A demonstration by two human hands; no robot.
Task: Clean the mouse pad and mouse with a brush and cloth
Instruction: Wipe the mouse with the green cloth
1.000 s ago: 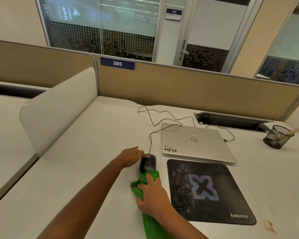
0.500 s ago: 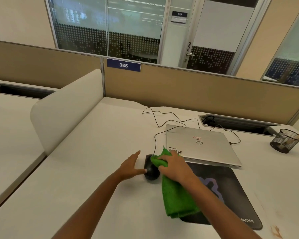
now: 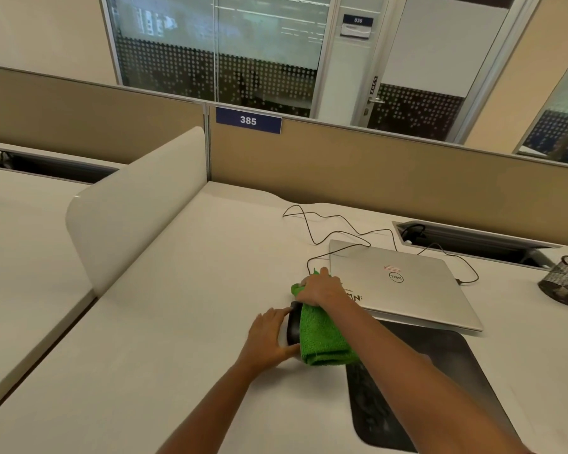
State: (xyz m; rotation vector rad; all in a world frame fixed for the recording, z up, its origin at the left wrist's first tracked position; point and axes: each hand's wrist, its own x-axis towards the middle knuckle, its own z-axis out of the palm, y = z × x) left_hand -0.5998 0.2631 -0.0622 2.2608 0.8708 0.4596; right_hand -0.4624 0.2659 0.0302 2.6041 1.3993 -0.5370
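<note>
The black wired mouse sits on the white desk, left of the black mouse pad. A green cloth is draped over most of the mouse. My right hand holds the cloth's far end and presses it down at the front of the mouse. My left hand holds the mouse from its left side, thumb and fingers curled round it. My right forearm crosses over the pad and hides part of it. No brush is visible.
A closed silver laptop lies just behind the pad, with cables trailing to a desk cable slot. A black mesh pen cup stands at the far right. A white divider panel bounds the desk's left side.
My right hand has carried the cloth from the mouse's near end forward over the mouse to its front. My left hand has shifted to grip the mouse's left side.
</note>
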